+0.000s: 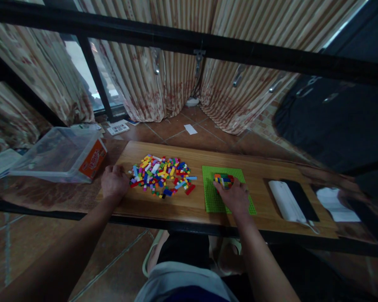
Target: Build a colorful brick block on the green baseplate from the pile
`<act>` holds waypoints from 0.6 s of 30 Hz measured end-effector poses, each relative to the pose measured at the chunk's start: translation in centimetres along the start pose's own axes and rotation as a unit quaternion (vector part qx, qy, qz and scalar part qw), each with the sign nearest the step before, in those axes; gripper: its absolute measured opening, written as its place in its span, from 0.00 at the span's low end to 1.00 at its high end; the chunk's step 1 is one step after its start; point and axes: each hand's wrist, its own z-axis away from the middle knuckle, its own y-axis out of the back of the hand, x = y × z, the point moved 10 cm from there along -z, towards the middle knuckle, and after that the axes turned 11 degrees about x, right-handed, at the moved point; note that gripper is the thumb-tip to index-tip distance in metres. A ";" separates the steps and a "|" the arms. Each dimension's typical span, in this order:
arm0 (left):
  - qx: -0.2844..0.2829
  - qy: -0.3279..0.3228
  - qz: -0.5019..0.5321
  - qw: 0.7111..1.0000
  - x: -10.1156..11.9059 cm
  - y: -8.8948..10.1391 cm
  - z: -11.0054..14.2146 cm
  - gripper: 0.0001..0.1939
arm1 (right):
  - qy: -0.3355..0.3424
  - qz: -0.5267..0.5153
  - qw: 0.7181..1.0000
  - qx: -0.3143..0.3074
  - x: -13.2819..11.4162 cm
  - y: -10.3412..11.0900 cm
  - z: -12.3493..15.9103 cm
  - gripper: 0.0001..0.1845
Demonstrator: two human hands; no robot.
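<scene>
My right hand is closed around a small build of coloured toy bricks, thumb on its left side and fingers at its right. The build is on a green studded baseplate; my hand hides part of it. A loose heap of mixed toy bricks lies left of the baseplate. Just beyond the heap's left side, my left hand rests at the end of the wooden board. Its fingers are curled, and their inner side is hidden.
A clear plastic bin with an orange label stands at the left. On the right lie a white pouch-like object, a dark flat object and white paper. A dark bar crosses in front of striped curtains.
</scene>
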 end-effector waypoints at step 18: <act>-0.032 0.002 -0.029 0.999 0.9 1.0 0.0 0.18 | 0.039 0.026 0.997 -0.069 0.9 -0.2 -1.7 0.33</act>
